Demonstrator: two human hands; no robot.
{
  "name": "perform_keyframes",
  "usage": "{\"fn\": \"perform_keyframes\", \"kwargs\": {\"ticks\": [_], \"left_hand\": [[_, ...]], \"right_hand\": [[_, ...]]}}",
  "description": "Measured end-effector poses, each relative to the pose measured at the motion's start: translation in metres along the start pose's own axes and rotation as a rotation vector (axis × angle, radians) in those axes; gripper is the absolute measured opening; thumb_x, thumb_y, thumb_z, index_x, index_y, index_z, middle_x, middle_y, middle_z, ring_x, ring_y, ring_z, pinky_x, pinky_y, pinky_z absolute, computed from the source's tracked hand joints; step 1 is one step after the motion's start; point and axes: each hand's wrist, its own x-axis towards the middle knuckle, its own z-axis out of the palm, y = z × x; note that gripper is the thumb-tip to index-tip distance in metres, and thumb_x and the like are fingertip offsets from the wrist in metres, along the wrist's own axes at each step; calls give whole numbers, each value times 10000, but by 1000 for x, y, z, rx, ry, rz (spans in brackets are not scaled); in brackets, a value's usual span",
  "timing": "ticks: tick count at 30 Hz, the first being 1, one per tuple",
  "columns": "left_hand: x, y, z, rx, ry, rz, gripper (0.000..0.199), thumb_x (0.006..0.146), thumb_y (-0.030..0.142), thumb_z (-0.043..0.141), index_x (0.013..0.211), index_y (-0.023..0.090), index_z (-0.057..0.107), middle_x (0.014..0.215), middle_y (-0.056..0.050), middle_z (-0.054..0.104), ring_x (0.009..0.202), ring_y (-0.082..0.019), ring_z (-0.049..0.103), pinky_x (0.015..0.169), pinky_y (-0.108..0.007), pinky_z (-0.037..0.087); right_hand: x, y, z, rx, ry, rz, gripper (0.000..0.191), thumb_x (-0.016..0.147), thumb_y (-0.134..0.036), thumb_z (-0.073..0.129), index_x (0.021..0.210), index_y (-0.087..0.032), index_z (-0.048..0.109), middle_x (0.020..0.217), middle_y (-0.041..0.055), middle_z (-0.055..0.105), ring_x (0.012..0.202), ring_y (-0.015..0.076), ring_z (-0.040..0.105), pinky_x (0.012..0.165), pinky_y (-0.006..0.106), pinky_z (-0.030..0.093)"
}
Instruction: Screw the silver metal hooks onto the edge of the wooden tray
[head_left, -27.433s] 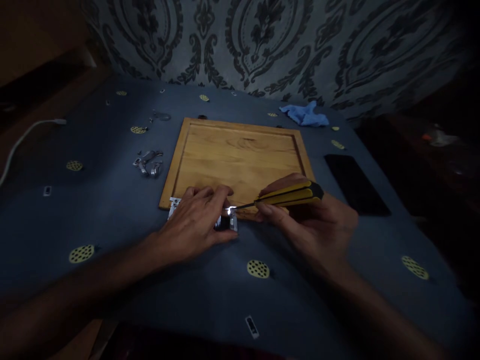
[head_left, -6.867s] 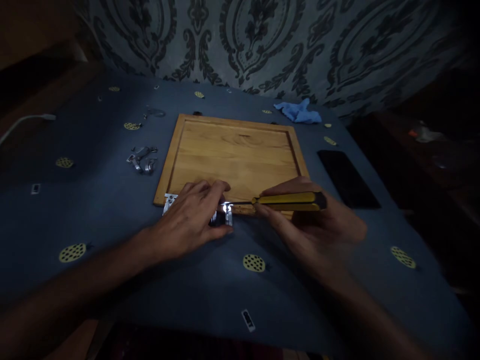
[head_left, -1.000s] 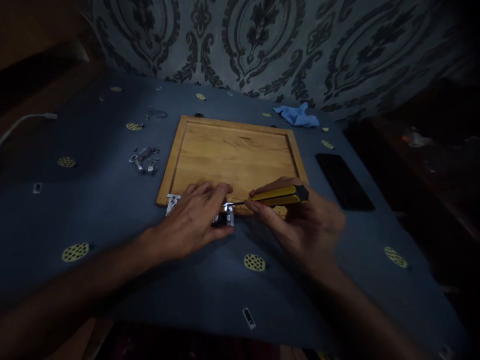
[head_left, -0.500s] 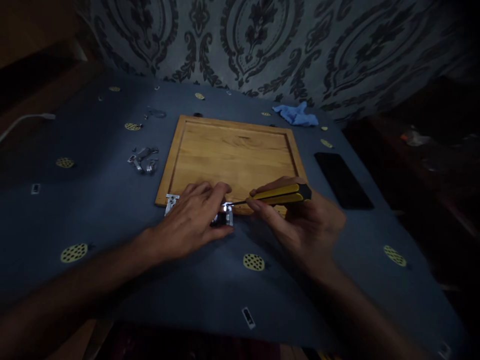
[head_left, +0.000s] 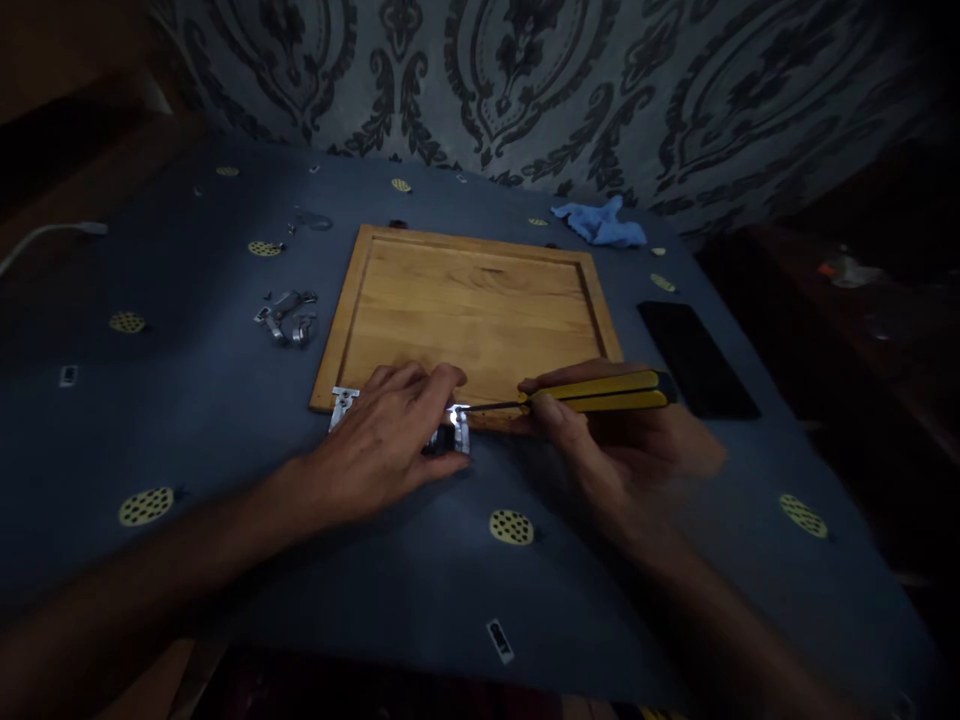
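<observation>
A framed wooden panel (head_left: 480, 300) lies on the blue tablecloth. At its near left edge sits a silvery metal fitting (head_left: 460, 432), partly hidden under my left hand (head_left: 394, 430). The fingers of that hand bend over the fitting and the panel's edge, with the thumb on the near side. My right hand (head_left: 607, 430) grips a yellow and black screwdriver (head_left: 600, 392), held nearly flat and pointing left. Its thin dark shaft reaches the bright right end of the fitting, close to my left thumb and forefinger. Whether the tip sits in a screw is too small to tell.
Left of the panel lie several loose metal parts (head_left: 289, 318), with a small clear item (head_left: 311, 220) behind. A black phone (head_left: 697, 360) lies at the right and a crumpled blue cloth (head_left: 600, 222) at the back. A white cable (head_left: 60, 232) comes in from the left.
My right hand and the screwdriver have drawn back to the right, showing more shaft. My left hand stays on the metal fitting. The view has shifted slightly.
</observation>
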Motion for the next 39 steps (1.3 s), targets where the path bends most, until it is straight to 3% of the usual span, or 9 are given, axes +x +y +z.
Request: {"fn": "perform_keyframes", "kwargs": {"ticks": [14,20,28,35,39], "left_hand": [[1,1,-1,6,-4,3,541,847,294,809,1263,215,473,1120,-63,673,1087,-285,625,929,-417,497],[1,2,-1,-1,1,-8,555,835,277,819,1265,219,474,1124,-61,670,1088,-284,626,926,-412,502],[1,1,-1,-4,-12,-19,540,866,325,782,1291,235,460,1194,-76,653,1151,-302,616,954,-441,504],[1,2,-1,-13,-10,-6,538,862,309,789,1278,230,457,1155,-67,663,1122,-294,621,947,-438,508],[1,2,-2,-12,-10,-18,522,862,305,785,1268,226,466,1162,-70,659,1132,-296,616,955,-443,502]], "right_hand": [[3,3,-3,-29,-112,-56,77,926,-270,722,1002,-259,717,947,8,769,748,170,751,689,310,622],[10,-2,-8,-32,-162,-89,115,913,-284,742,1028,-276,737,1006,17,797,836,211,776,754,358,659],[15,-4,-12,-7,-290,-33,248,919,-308,734,1163,-269,734,1061,32,800,731,180,762,510,271,622],[15,-5,-13,-33,-286,-47,190,925,-295,727,1113,-269,746,1085,30,797,643,142,731,479,243,592],[16,-7,-13,-25,-283,-49,249,931,-299,724,1176,-260,724,1052,28,801,691,152,748,550,254,621]]}}
